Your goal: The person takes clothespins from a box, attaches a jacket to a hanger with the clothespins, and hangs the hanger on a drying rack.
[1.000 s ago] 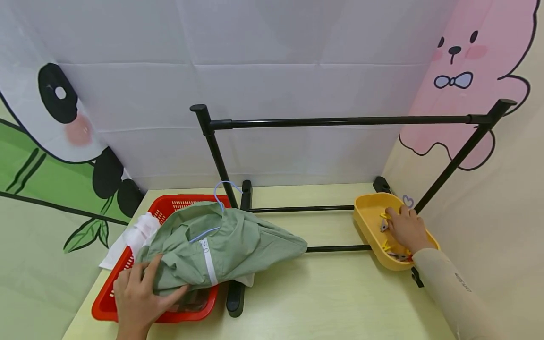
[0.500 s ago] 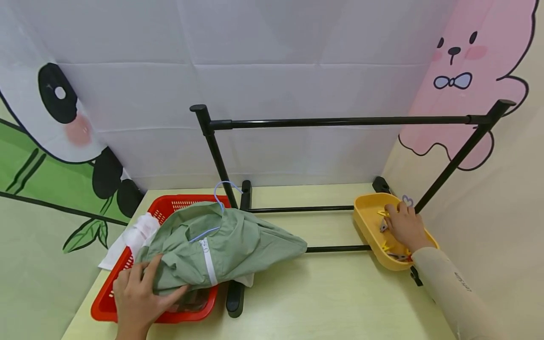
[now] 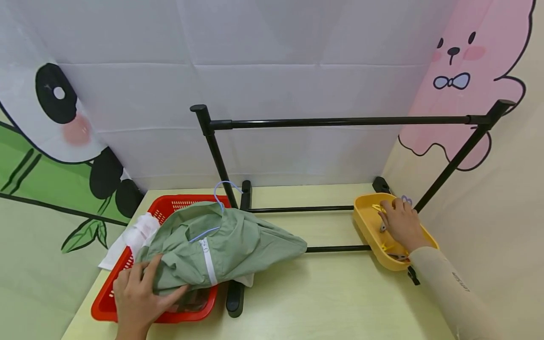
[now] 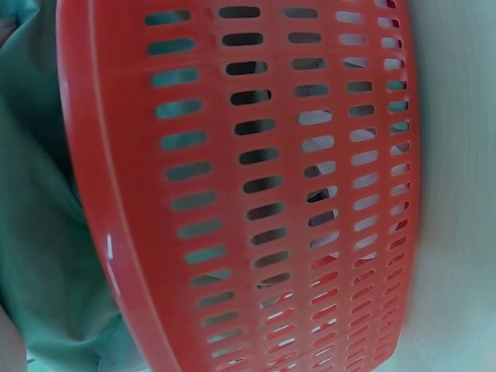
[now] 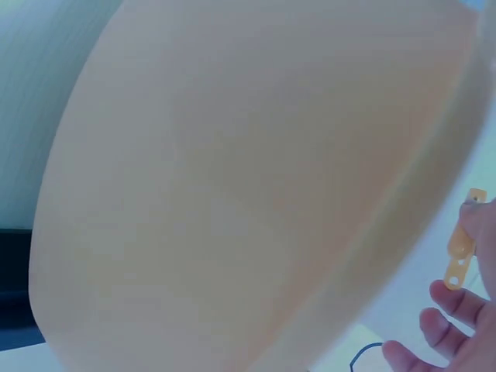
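Observation:
My left hand (image 3: 138, 295) rests with spread fingers on the near-left part of a green jacket (image 3: 238, 241) with a white zipper. The jacket lies across a red basket (image 3: 102, 302), whose slotted wall fills the left wrist view. A light-purple hanger (image 3: 217, 189) sits in the jacket, its hook standing out of the collar. My right hand (image 3: 403, 224) is over a yellow tray (image 3: 363, 231) at the right. In the right wrist view its thumb and index finger pinch a yellow clip (image 5: 461, 246). More clips (image 3: 397, 256) lie in the tray.
A black rack (image 3: 340, 122) stands on the table, its left foot (image 3: 235, 300) beside the basket and its right post (image 3: 450, 165) behind the tray. White cloth (image 3: 127, 243) hangs over the basket's left rim. A purple heart-shaped piece (image 3: 406, 199) shows behind my right hand.
My right hand has shifted slightly left within the tray, and the yellow clip at its fingertips has moved up and left. The left hand and jacket have stayed put.

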`<state>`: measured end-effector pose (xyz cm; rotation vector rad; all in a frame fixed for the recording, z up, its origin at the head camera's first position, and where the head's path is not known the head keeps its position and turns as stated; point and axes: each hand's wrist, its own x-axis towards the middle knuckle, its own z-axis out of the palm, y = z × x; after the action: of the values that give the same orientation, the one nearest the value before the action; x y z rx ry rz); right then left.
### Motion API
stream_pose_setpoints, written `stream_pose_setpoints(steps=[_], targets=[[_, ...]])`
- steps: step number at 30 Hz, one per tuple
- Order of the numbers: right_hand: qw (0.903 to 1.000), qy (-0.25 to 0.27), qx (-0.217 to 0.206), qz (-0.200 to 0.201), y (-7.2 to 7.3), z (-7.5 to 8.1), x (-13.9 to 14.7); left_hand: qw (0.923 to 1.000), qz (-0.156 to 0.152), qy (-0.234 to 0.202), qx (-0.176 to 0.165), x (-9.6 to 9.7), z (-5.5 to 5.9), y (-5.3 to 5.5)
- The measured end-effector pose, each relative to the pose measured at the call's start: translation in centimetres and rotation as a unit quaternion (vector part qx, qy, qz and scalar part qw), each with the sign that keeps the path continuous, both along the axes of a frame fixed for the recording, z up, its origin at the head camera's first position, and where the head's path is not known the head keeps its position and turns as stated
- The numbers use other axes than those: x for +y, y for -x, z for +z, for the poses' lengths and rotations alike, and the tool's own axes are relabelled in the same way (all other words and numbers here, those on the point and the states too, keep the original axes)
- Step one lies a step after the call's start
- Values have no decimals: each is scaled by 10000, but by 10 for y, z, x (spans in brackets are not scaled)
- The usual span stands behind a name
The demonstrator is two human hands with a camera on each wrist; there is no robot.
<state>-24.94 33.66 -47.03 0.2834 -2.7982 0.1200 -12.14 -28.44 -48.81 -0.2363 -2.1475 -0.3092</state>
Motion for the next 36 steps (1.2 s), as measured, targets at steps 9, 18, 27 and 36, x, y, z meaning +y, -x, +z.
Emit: stream_pose_setpoints(steps=[9,18,27,36], targets=[[10000,9,66,36,-1,5,-7,10000,-36,15,69,0,0,1],[9971,30,653,389,1,9,-18,10000,-34,14,70,0,0,1],[9955,56,809,492,2,13,-29,10000,-27,-7,62,1,1,1],[9929,-258,1026,543,2,15,-36,9999,-60,25,86,-1,0,1]])
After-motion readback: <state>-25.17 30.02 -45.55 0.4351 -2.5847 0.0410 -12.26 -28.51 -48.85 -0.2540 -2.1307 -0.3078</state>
